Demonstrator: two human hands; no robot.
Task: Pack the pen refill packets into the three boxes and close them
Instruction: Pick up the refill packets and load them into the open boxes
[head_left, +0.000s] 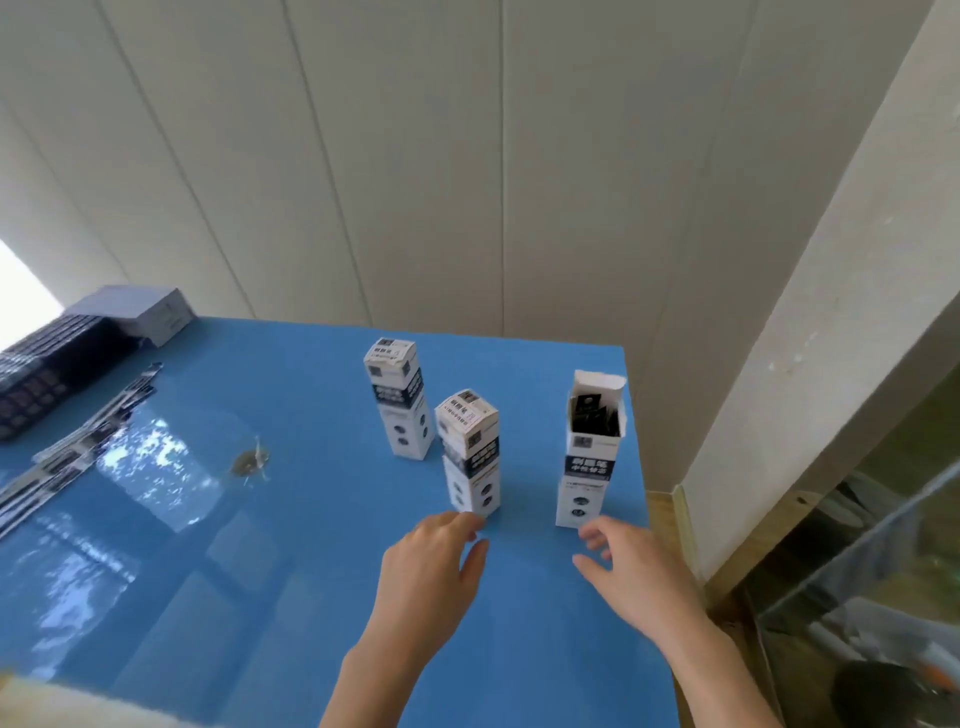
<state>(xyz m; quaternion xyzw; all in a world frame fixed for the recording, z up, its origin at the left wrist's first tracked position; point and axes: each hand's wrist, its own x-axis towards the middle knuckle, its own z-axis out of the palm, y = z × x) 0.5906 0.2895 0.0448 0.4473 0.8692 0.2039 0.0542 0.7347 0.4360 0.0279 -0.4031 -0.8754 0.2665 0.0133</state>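
Three tall white-and-dark boxes stand upright on the blue table (291, 545). The far box (400, 399) and the middle box (471, 453) have their top flaps closed. The right box (589, 452) stands open at the top, with dark refill packets (592, 415) showing inside. My left hand (434, 566) hovers just in front of the middle box's base, fingers apart and holding nothing. My right hand (628, 566) is just in front of the open box's base, fingers spread and empty.
Loose dark refill packets (78, 452) lie in a row along the table's left side. A dark tray of packets (47, 374) and a white carton (140, 309) sit at the far left corner. The table's right edge runs close beside the open box.
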